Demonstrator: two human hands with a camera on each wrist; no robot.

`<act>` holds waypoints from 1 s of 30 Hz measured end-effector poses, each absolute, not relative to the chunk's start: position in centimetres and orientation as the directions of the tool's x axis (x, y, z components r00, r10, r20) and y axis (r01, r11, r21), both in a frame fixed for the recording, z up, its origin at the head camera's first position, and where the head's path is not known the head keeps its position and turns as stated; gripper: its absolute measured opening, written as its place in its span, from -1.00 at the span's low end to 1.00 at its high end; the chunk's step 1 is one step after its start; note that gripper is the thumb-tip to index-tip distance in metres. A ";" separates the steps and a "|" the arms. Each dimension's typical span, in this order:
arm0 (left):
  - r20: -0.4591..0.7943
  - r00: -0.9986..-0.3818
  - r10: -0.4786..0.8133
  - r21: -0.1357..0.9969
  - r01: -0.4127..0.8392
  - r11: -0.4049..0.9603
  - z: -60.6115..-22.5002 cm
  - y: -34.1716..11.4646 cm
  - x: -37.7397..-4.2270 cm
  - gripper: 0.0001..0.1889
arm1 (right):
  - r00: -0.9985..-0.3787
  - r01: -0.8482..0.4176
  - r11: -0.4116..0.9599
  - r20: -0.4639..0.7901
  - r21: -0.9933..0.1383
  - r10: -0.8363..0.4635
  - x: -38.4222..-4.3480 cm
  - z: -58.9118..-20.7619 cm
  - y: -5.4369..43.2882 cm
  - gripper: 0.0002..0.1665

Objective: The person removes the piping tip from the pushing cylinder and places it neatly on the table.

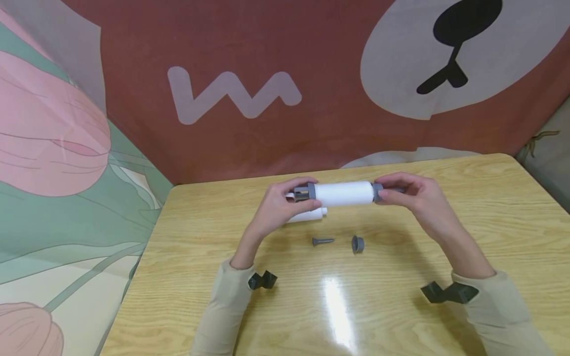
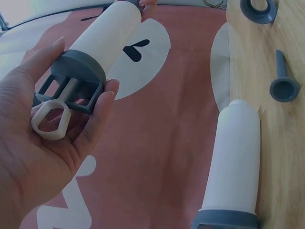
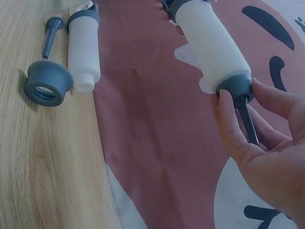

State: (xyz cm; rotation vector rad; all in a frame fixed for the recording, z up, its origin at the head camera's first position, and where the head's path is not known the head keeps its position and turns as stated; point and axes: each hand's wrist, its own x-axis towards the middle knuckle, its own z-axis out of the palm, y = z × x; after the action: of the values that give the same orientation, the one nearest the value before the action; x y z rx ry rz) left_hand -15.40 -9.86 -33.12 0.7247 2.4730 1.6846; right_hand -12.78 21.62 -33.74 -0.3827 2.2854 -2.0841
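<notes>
A white icing syringe (image 1: pixel 344 194) is held level above the table between both hands. My left hand (image 1: pixel 280 205) grips its grey finger-grip end (image 2: pixel 78 67), and the pale plunger ring (image 2: pixel 51 119) sticks out toward the palm. At the other end, the thumb and fingers of my right hand (image 1: pixel 418 195) pinch the grey collar (image 3: pixel 234 86). A slim grey nozzle (image 3: pixel 248 121) points out of that collar, between the right fingers. Behind the left hand a second white syringe (image 1: pixel 307 215) lies on the table, partly hidden in the head view; its nozzle end is bare.
On the wooden table (image 1: pixel 187 257), nearer the body, lie a loose grey nozzle (image 1: pixel 322 241) and a grey ring-shaped collar (image 1: pixel 357 244). A printed cloth backdrop (image 1: pixel 267 143) stands behind the table's far edge. Light glares on the table's front.
</notes>
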 end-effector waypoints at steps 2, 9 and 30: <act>0.205 -0.888 0.412 0.893 0.341 0.292 -33.1 -9.9 -15.4 -0.57 | -0.972 -0.162 0.106 0.140 -0.981 -0.186 -12.8 -33.7 21.6 -0.71; 0.198 -0.889 0.413 0.893 0.337 0.297 -33.2 -10.0 -15.4 -0.57 | -0.971 -0.183 0.112 0.162 -0.977 -0.177 -12.7 -33.6 21.6 -0.70; 0.147 -0.899 0.413 0.944 0.252 0.213 -33.1 -10.0 -15.5 -0.64 | -0.945 -0.253 -0.079 0.264 -0.964 -0.195 -12.9 -34.2 21.3 -0.68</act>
State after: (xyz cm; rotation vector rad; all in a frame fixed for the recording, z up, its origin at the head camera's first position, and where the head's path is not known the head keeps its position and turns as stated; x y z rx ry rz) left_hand -15.46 -10.05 -33.09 0.6452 2.3360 1.7761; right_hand -12.92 21.30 -34.21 -0.5256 2.1586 -2.2776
